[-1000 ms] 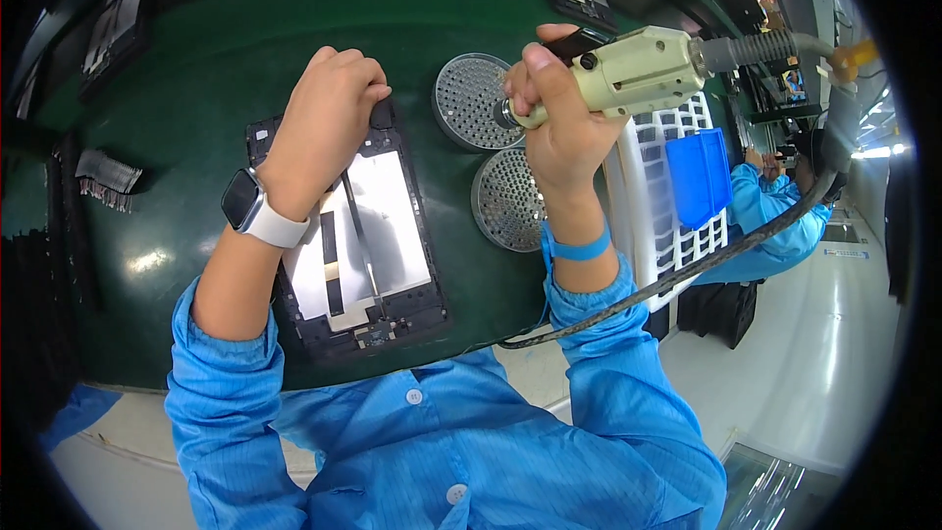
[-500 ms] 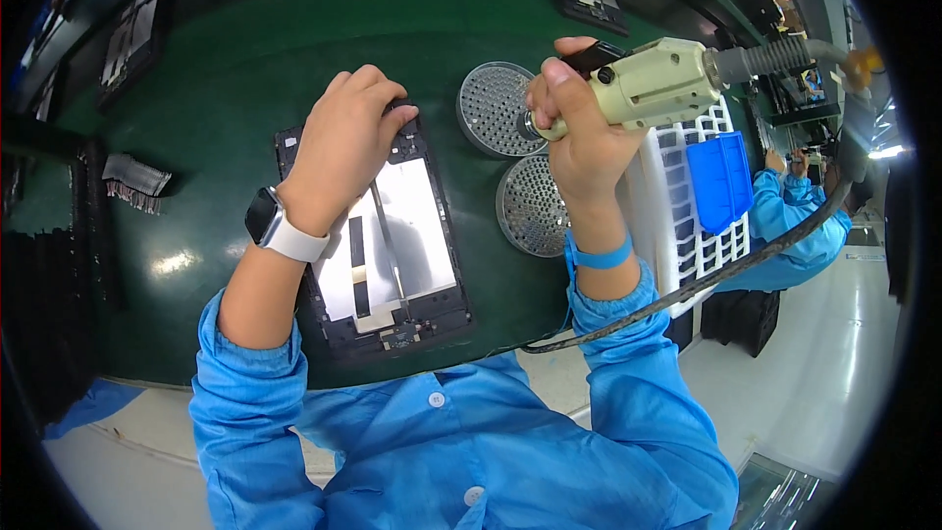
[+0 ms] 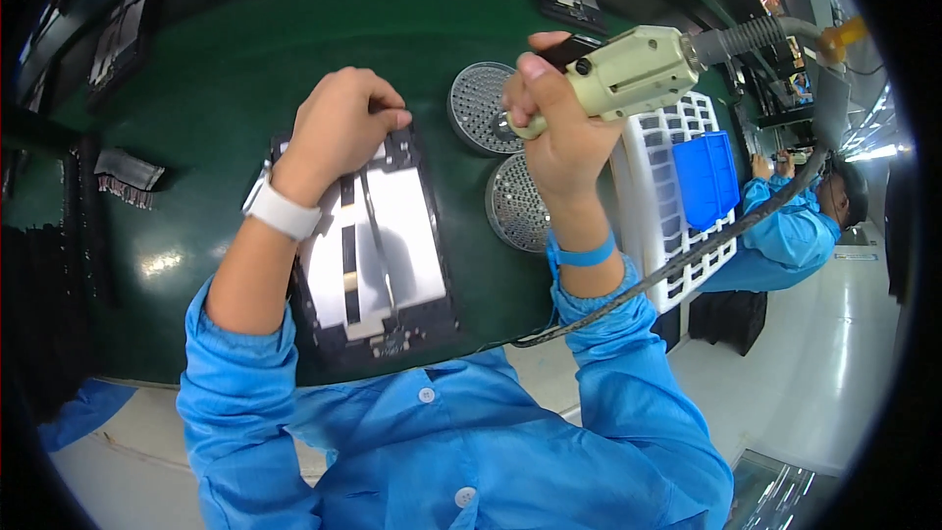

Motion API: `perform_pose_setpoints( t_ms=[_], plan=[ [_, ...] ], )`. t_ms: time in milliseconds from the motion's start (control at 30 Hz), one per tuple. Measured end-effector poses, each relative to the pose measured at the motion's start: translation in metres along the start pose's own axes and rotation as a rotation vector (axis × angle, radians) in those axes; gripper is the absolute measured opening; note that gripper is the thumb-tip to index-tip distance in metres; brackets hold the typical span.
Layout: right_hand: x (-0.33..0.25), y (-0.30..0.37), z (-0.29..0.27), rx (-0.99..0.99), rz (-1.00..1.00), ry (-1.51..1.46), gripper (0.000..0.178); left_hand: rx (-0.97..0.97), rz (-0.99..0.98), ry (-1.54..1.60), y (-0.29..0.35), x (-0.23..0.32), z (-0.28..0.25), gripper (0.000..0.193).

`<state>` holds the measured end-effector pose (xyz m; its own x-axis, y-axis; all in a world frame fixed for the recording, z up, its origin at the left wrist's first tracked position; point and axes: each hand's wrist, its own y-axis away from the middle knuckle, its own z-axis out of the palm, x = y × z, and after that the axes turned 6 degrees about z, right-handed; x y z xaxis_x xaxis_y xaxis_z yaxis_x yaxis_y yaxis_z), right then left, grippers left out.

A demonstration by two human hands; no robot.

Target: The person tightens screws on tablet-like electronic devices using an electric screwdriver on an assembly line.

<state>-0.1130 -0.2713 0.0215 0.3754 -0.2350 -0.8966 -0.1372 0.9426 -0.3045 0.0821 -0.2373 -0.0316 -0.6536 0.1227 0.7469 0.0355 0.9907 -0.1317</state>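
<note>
1. Nearest me, at lower centre of the frame, my blue sleeves come up from the bottom edge. The hands are apart, left one at centre-left, right one at upper centre.
2. My left hand (image 3: pixel 339 128) is curled, fingertips pressed down on the top edge of the flat panel assembly (image 3: pixel 378 245), which lies in a dark frame on the green desk (image 3: pixel 206 69) in the middle of the frame. I cannot tell whether the fingers pinch anything small. A white band sits on that wrist.
3. My right hand (image 3: pixel 559 132) is clamped round the grip of a cream-coloured electric screwdriver (image 3: pixel 628 74), held up at upper centre-right, its hose and cable trailing off to the upper right. The bit end points down and left toward the round trays; the tip itself is hidden by my fingers.
4. I judge this to be the step between fastenings: panel steadied, driver lifted clear. The next move, as I read it, calls for bringing the tip onto a precise spot while the left hand keeps the panel from shifting.
5. Containers: two round perforated metal trays, the upper one (image 3: pixel 481 108) and the lower one (image 3: pixel 515 206), sit just right of the panel; their contents are too small to make out.
6. Further right, a white gridded crate (image 3: pixel 677 196) holds a blue bin (image 3: pixel 708 177); I cannot see what is in it.
7. Farthest, at right edge, another person in blue (image 3: pixel 795 226) works at a station.
</note>
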Motion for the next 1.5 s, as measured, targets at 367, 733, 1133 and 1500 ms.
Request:
perform_pose_setpoints(
  t_ms=[367,733,1133,1500],
  plan=[
    [0.021,0.023,0.036,-0.134,0.146,0.060,0.017,0.026,0.015,0.123,0.045,0.020,0.012,0.010],
    [0.031,0.025,0.039,-0.154,0.161,0.084,0.013,0.041,0.017,0.060,0.048,0.021,0.012,0.010],
    [0.029,0.028,0.042,-0.116,0.189,0.033,0.016,0.076,0.088,0.131,0.049,0.019,0.015,0.008],
    [0.036,-0.045,-0.033,0.070,-0.069,0.124,0.005,0.031,0.005,0.116,0.047,0.027,0.011,0.010]
  ],
)
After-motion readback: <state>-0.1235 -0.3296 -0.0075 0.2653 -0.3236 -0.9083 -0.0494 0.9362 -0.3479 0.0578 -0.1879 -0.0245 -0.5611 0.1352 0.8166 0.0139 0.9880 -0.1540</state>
